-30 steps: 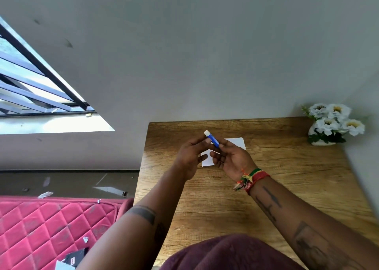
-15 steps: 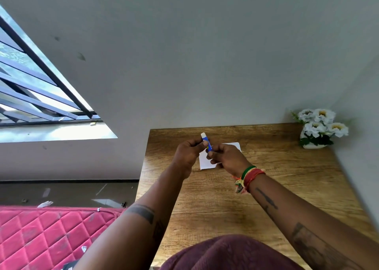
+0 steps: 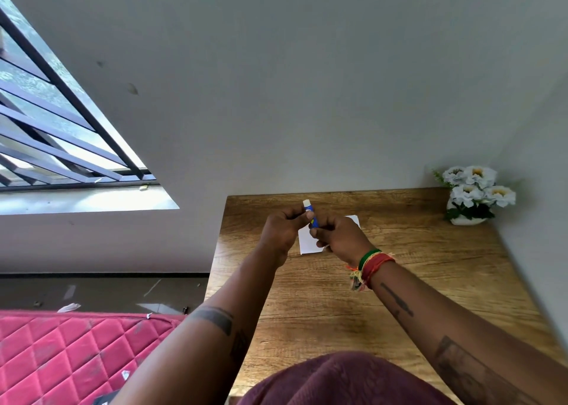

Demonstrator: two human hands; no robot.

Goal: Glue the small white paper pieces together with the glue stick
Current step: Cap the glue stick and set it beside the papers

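A small blue glue stick [image 3: 310,213] with a white end pointing up and away is held above the wooden table [image 3: 399,281]. My right hand [image 3: 341,237] grips its lower part, and my left hand [image 3: 282,229] pinches it higher up with thumb and fingers. White paper [image 3: 307,243] lies flat on the table under both hands, mostly hidden by my right hand. I cannot tell how many pieces lie there.
A white pot of white flowers [image 3: 475,195] stands at the table's far right corner against the grey wall. A red quilted mattress [image 3: 61,355] lies on the floor to the left, with paper scraps around it. A barred window [image 3: 46,127] is at the left.
The glue stick has tilted more upright and both hands have closed in around it. The camera has tipped slightly, so the table sits lower in view.
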